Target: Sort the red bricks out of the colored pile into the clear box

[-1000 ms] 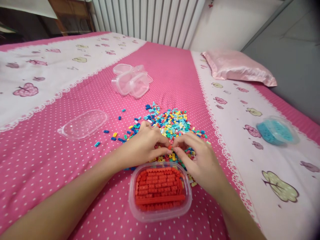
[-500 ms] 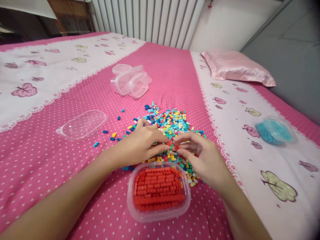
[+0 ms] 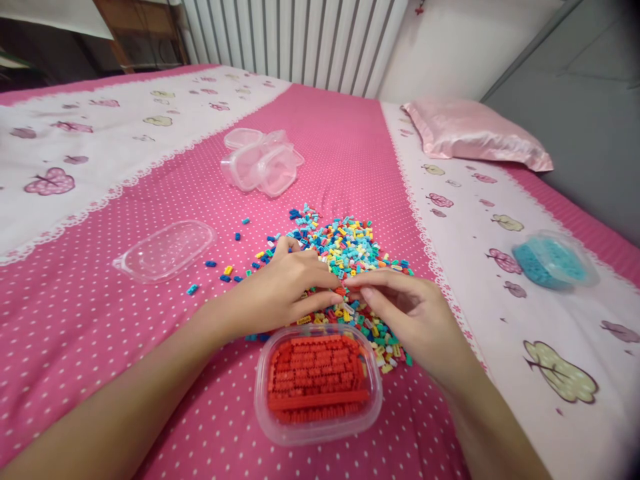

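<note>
Above a mixed pile of small plastic building bricks (image 3: 350, 243), my two hands nearly meet. My left hand (image 3: 293, 283) is closed, with a small red brick (image 3: 341, 291) between its thumb and index fingertips. From the other side, my right hand (image 3: 407, 310) pinches thumb and forefinger together on what looks like another red brick, mostly covered by the fingers. In front of both hands sits a clear plastic box (image 3: 319, 433), open at the top. Rows of joined red bricks (image 3: 317, 373) fill it.
A clear lid (image 3: 167, 250) lies to the left, near several stray bricks. Farther back are stacked clear boxes (image 3: 263, 163). On the right stands a box of light-blue bricks (image 3: 547, 260), with a pink pillow (image 3: 475, 133) beyond. Everything rests on a pink dotted bedspread (image 3: 210, 413).
My right fingertips have shifted slightly and curl closer over the red piece. The green piece between the fingertips no longer shows. My left hand has hardly moved; the boxes are unchanged.
</note>
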`<state>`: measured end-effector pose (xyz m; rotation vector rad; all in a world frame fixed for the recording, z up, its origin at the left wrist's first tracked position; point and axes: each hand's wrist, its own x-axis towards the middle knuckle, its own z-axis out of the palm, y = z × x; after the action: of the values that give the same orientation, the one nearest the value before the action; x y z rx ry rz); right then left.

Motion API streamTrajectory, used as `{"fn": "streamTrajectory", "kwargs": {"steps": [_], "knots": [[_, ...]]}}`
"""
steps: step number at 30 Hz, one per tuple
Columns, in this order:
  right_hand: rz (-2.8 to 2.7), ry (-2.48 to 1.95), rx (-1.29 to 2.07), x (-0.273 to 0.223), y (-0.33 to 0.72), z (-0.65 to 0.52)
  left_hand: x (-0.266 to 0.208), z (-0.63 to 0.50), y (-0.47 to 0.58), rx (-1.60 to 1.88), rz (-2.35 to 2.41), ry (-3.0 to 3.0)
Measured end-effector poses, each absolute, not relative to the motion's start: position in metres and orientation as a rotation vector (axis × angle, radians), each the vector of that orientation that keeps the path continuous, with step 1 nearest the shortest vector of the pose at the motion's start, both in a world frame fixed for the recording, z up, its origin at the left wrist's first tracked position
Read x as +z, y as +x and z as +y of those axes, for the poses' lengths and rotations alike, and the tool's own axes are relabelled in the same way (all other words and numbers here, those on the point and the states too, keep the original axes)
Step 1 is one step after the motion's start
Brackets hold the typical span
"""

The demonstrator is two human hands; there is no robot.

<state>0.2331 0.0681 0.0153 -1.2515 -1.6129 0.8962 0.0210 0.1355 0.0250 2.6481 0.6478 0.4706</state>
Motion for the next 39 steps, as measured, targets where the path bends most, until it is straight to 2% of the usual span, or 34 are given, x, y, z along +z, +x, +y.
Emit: {"fn": "streamTrajectory", "kwargs": {"steps": [11, 18, 39], "knots": [[-1.375, -1.222, 1.115, 0.016, 0.228, 0.070, 0.027, 0.136, 0.020, 0.500, 0.642, 2.632], [-1.414, -1.151, 0.939, 0.012, 0.226, 0.071, 0.028, 0.134, 0.022, 0.534, 0.621, 2.616], [-1.542, -1.201, 0.745, 0.012, 0.217, 0.061, 0.033, 0.128, 0.023, 0.432, 0.599, 2.524]]}}
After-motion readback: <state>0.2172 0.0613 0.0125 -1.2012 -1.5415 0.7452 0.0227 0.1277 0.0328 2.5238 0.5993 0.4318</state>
